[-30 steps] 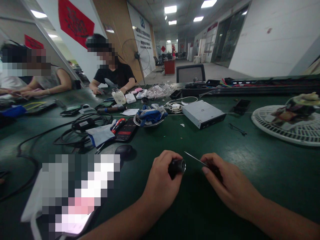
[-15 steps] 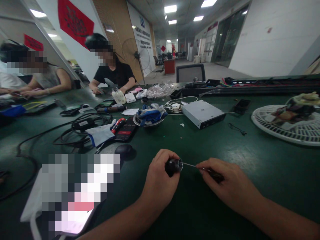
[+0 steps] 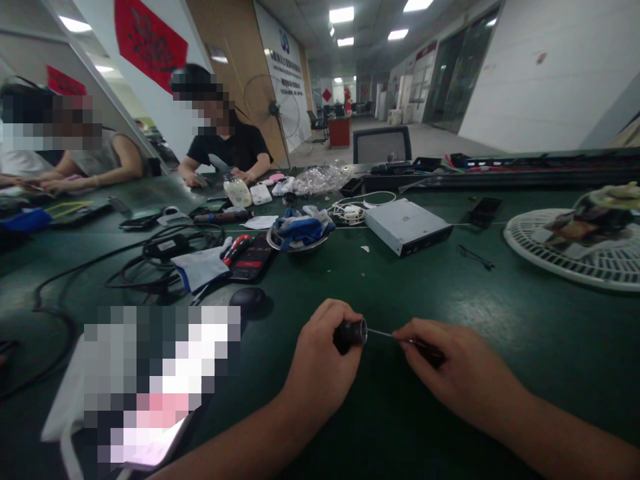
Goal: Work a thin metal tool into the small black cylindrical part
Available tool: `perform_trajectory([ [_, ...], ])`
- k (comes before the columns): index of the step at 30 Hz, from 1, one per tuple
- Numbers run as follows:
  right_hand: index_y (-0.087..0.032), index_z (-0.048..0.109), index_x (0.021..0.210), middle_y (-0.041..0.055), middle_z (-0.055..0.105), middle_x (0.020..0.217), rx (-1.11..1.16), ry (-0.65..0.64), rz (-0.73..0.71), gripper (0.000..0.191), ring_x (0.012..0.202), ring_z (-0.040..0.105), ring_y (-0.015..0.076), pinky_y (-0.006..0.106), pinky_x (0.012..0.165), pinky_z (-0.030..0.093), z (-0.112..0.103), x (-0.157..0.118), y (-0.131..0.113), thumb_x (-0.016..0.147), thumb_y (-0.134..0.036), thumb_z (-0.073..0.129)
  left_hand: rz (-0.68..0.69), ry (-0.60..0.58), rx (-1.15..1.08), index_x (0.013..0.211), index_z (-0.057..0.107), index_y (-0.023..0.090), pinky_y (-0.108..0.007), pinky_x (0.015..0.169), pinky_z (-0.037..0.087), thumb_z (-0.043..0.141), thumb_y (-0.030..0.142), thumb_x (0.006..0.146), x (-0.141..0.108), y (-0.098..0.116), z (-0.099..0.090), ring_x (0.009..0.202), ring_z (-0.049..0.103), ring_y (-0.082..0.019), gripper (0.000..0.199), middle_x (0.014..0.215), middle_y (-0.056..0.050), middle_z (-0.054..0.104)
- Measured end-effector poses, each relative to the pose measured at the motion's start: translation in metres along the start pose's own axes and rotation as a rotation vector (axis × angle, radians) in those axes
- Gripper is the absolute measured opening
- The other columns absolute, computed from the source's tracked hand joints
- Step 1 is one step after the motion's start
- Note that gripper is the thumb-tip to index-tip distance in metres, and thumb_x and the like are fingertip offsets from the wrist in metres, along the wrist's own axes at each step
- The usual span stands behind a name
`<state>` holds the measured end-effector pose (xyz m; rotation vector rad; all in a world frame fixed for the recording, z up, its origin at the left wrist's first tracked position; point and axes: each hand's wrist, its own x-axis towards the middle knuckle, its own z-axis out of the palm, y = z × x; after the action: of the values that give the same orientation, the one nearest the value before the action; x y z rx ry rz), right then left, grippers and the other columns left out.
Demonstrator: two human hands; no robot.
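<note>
Swung level since earlier, the thin steel screwdriver shaft [image 3: 380, 333] touches a black cylinder [image 3: 350, 335] clenched in the left hand [image 3: 320, 353]. The right hand [image 3: 455, 363] pinches its dark handle [image 3: 429, 353].

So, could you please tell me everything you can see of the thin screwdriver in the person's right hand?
The screwdriver has a dark handle, mostly wrapped inside the right hand, and a long, thin, bright metal shaft running roughly level toward the left hand. Its far end meets the open end of a black cylindrical part held in that hand; whether it goes inside cannot be told, and the tip's shape is hidden. It touches nothing else.
</note>
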<state>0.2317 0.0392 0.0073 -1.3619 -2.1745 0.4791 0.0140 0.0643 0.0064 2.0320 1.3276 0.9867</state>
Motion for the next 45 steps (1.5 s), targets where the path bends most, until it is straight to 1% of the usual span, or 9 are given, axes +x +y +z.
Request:
perform_trajectory([
  [6,-0.021,0.066,0.095,-0.0024,0.065,0.072,0.045,-0.087,-0.138,0.015,0.060,0.060,0.0111,0.025,0.055,0.041,-0.0029,-0.0010,0.0027,0.090,-0.016,0.053,0.046,-0.015,0.006,0.088,0.062,0.020,-0.033,0.083,0.049,0.058,-0.003,0.076,-0.0018,0.0018,0.0005,0.094,0.061,-0.017,0.026,0.099,-0.002,0.063],
  [12,-0.023,0.066,0.098,-0.0002,0.067,0.079,-0.042,-0.028,0.003,0.019,0.066,0.063,0.0136,0.026,0.059,0.043,0.0000,-0.0023,-0.0010,0.096,-0.019,0.048,0.051,-0.010,0.058,0.092,0.065,0.021,-0.037,0.086,0.050,0.057,-0.001,0.077,-0.0015,0.0034,-0.0005,0.097,0.062,-0.019,0.028,0.102,-0.003,0.064],
  [15,-0.022,0.067,0.094,0.0000,0.065,0.074,-0.076,-0.089,-0.101,0.019,0.061,0.060,0.0133,0.026,0.056,0.042,-0.0006,-0.0030,-0.0010,0.094,-0.016,0.049,0.037,-0.004,0.062,0.092,0.065,0.021,-0.037,0.085,0.051,0.058,0.000,0.076,-0.0020,0.0040,-0.0004,0.095,0.062,-0.020,0.027,0.100,-0.003,0.064],
  [18,-0.020,0.069,0.098,0.0000,0.064,0.070,-0.031,-0.013,-0.233,0.019,0.059,0.059,0.0123,0.025,0.054,0.041,-0.0029,-0.0021,0.0031,0.093,-0.016,0.050,0.074,-0.030,0.051,0.093,0.064,0.020,-0.038,0.086,0.052,0.059,-0.001,0.075,-0.0032,0.0049,-0.0001,0.098,0.062,-0.020,0.028,0.102,-0.004,0.065],
  [23,-0.023,0.071,0.103,0.0009,0.070,0.081,-0.069,0.056,-0.119,0.022,0.066,0.065,0.0133,0.025,0.058,0.046,-0.0031,-0.0005,0.0049,0.092,-0.016,0.053,0.058,-0.030,0.051,0.099,0.065,0.021,-0.038,0.089,0.051,0.057,-0.001,0.076,-0.0029,0.0038,0.0001,0.099,0.062,-0.019,0.033,0.105,-0.003,0.064],
  [28,-0.020,0.072,0.098,0.0004,0.065,0.069,-0.076,0.105,-0.293,0.020,0.058,0.060,0.0127,0.026,0.053,0.042,-0.0022,-0.0035,0.0021,0.090,-0.015,0.055,0.050,-0.092,0.049,0.103,0.066,0.022,-0.040,0.090,0.052,0.058,-0.001,0.071,-0.0046,0.0035,0.0007,0.101,0.062,-0.021,0.040,0.106,-0.004,0.066],
  [32,-0.023,0.072,0.103,0.0002,0.068,0.076,-0.096,0.081,-0.180,0.022,0.061,0.062,0.0122,0.025,0.054,0.043,-0.0022,-0.0027,0.0026,0.090,-0.015,0.055,0.039,-0.104,0.045,0.105,0.068,0.023,-0.042,0.093,0.052,0.057,-0.001,0.071,-0.0051,0.0056,0.0010,0.101,0.063,-0.022,0.043,0.106,-0.004,0.068],
  [37,-0.021,0.071,0.104,0.0009,0.066,0.073,-0.084,0.071,-0.284,0.022,0.061,0.061,0.0133,0.026,0.054,0.042,-0.0014,-0.0025,0.0035,0.092,-0.017,0.053,0.045,-0.120,0.028,0.103,0.068,0.022,-0.042,0.092,0.053,0.059,0.000,0.070,-0.0046,0.0061,0.0008,0.100,0.064,-0.022,0.041,0.104,-0.004,0.068],
  [45,-0.023,0.067,0.092,0.0000,0.067,0.074,-0.204,-0.005,-0.018,0.013,0.062,0.063,0.0156,0.028,0.055,0.040,0.0042,-0.0022,0.0009,0.091,-0.022,0.054,-0.013,-0.047,0.024,0.112,0.067,0.024,-0.041,0.094,0.053,0.062,0.005,0.080,-0.0023,0.0048,-0.0002,0.102,0.064,-0.021,0.037,0.109,-0.003,0.068],
])
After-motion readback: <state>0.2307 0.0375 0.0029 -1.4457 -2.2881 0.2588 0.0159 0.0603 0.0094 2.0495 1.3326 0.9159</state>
